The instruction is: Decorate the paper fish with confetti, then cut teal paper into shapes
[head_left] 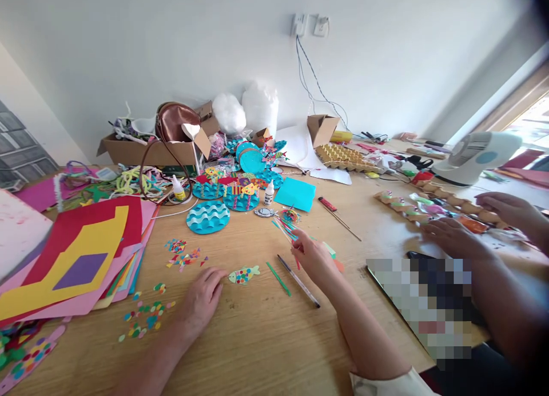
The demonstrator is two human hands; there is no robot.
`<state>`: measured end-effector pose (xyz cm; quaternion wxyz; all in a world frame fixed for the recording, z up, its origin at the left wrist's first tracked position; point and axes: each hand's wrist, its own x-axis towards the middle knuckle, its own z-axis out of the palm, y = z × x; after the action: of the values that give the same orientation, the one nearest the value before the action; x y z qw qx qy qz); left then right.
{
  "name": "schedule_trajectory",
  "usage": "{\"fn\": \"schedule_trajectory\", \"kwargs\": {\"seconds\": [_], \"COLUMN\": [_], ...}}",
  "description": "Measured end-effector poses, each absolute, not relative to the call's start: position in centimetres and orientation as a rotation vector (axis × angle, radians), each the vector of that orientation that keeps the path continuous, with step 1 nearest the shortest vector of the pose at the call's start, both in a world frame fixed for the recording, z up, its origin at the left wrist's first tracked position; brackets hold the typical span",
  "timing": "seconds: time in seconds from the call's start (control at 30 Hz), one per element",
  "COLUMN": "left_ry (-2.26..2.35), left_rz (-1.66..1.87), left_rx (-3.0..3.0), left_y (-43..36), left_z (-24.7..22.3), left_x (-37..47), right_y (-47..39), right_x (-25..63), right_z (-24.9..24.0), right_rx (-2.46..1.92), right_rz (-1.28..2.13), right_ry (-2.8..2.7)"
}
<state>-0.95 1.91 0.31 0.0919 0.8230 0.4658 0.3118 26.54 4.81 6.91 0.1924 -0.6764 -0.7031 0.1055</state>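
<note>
My left hand rests on the table, thumb a little apart, its fingertips at the head of a pale green paper fish covered in coloured dots. My right hand is closed in a pinch over narrow coloured paper strips; what is between its fingertips is too small to tell. Between the hands lie a green strip and a pen. Loose paper dots lie left of my left hand, with small cut pieces farther back.
Coloured paper sheets are stacked at the left. Behind are a wavy blue disc, glue bottles, a blue sheet and a cardboard box. Another person's hands reach over egg-carton strips at the right.
</note>
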Motion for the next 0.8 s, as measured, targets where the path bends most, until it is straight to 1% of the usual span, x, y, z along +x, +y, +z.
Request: {"fn": "schedule_trajectory", "kwargs": {"seconds": [0.2,0.3,0.4,0.6,0.8], "left_ry": [1.397,1.412,1.417,1.415,1.440], "left_rz": [0.924,0.909,0.894,0.871,0.898], "left_rx": [2.389,2.360,2.325,2.135,2.033], "left_y": [1.9,2.0,2.0,2.0,2.1], "left_z": [0.0,-0.1,-0.1,0.8,1.2], "left_x": [-0.9,-0.9,-0.9,-0.5,-0.3], "right_y": [5.7,5.6,5.3,4.6,5.7], "right_x": [26.3,26.2,26.2,24.1,20.8], "right_z": [4.1,4.2,5.3,8.1,6.3], "right_rx": [-2.009,-2.053,-2.070,-1.885,-1.727], "right_rz": [0.322,0.357,0.377,0.454,0.577], "right_ry": [-2.045,-2.079,-2.112,-2.288,-2.530]}}
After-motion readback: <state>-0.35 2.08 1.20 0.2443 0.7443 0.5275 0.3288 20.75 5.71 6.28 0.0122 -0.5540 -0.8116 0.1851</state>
